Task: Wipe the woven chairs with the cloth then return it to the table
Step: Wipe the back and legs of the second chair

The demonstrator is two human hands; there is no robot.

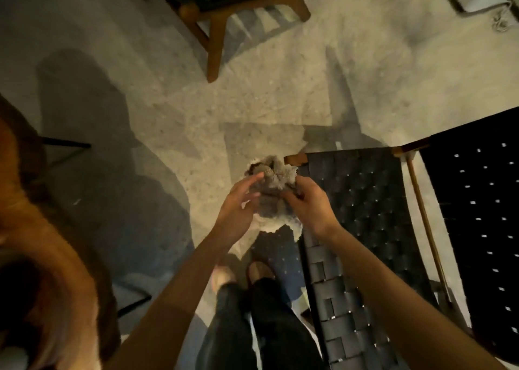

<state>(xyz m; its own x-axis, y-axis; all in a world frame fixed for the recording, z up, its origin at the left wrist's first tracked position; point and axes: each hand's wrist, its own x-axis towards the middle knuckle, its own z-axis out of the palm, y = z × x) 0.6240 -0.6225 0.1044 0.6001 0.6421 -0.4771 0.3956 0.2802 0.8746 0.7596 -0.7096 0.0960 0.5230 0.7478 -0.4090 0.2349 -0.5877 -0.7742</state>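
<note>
Speckled concrete floor (252, 108); fluffy grey cloth (273, 178) beside black woven-strap chair (365, 201). Right hand (309, 205) pinches it, left hand (238, 204) fingers relaxed against it. Wiping progress unclear; counter return pending.

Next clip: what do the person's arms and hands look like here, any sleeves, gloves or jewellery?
Both forearms are bare up to the frame's edge, with no sleeves in view. The left hand and right hand are ungloved; no watch, bracelet or ring shows, though the picture is dim.
</note>
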